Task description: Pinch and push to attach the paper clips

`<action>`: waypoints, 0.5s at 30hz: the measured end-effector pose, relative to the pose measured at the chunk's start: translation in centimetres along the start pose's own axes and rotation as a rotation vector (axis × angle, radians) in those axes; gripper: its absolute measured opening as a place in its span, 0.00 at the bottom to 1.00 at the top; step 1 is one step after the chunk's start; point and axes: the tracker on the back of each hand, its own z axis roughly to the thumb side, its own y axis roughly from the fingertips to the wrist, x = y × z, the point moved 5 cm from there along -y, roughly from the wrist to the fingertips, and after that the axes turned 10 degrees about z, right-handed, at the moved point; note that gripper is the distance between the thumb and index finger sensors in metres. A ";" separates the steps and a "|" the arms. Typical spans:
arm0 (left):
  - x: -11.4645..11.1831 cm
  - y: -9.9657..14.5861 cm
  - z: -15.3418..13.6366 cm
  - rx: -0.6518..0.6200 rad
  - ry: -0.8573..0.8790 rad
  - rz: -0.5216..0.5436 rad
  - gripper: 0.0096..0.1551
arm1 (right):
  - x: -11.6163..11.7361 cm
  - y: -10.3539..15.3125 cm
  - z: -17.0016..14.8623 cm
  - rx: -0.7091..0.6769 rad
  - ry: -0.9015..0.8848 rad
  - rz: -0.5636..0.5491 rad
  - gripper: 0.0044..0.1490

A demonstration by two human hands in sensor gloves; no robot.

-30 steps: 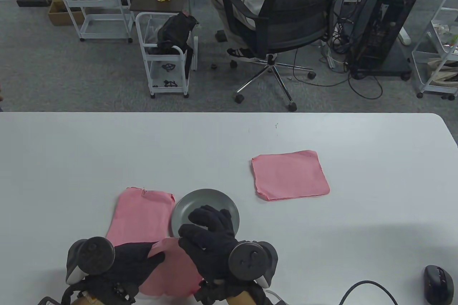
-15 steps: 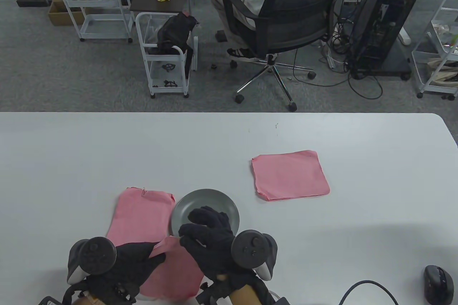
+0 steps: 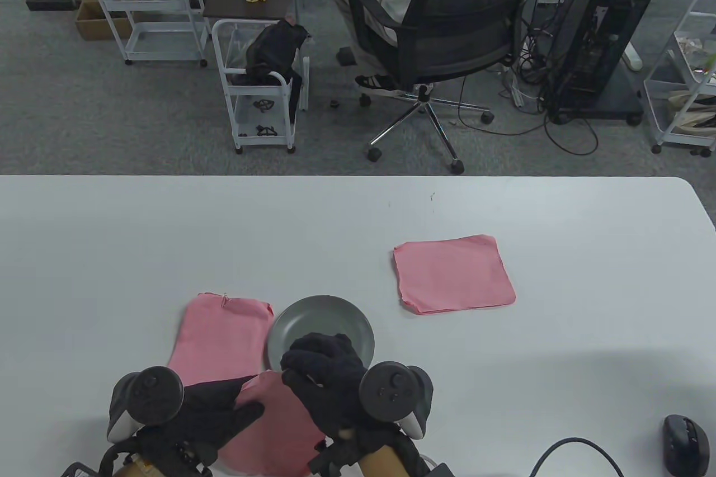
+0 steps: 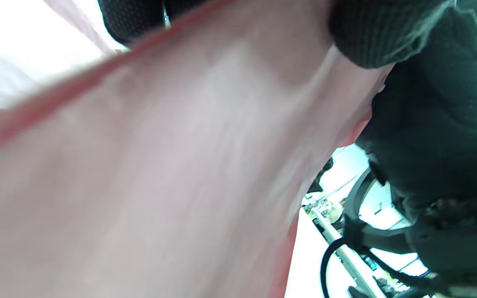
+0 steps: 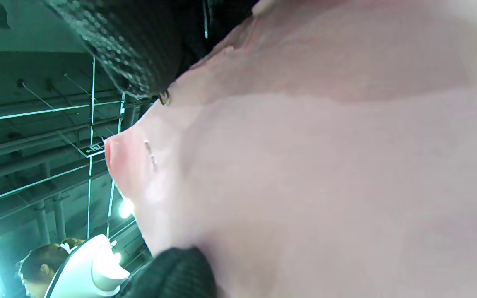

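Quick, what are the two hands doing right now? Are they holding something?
Left hand: holds the pink cloth by its edge.
Right hand: pinches the same cloth's top edge, where a paper clip shows.

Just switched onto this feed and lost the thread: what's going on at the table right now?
Both gloved hands hold a pink cloth up at the near edge. The left hand grips its left side; the right hand pinches its top edge, where a paper clip shows. Another pink cloth left of the grey plate already carries a clip; a third lies apart.
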 end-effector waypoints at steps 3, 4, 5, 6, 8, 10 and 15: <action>0.1 0.0 0.3 -0.007 0.063 0.028 0.34 | 0.2 0.0 0.1 -0.008 0.003 0.004 0.22; 0.2 0.1 0.5 -0.009 0.087 0.038 0.34 | 0.3 0.0 0.3 -0.018 0.004 0.003 0.22; 0.2 0.1 0.6 -0.010 0.098 0.044 0.33 | 0.3 0.0 0.3 -0.022 0.005 0.002 0.22; 0.2 0.1 0.7 -0.011 0.112 0.049 0.29 | 0.4 0.1 0.3 -0.022 0.004 0.004 0.22; 0.3 0.2 1.0 -0.033 0.118 0.069 0.25 | 0.6 0.1 0.4 -0.027 -0.008 0.006 0.22; 0.6 0.3 1.3 -0.059 0.115 0.086 0.24 | 0.7 0.1 0.4 -0.028 -0.020 0.010 0.22; 1.0 0.4 2.1 -0.131 0.077 0.110 0.23 | 0.8 0.1 0.2 -0.028 -0.051 0.025 0.22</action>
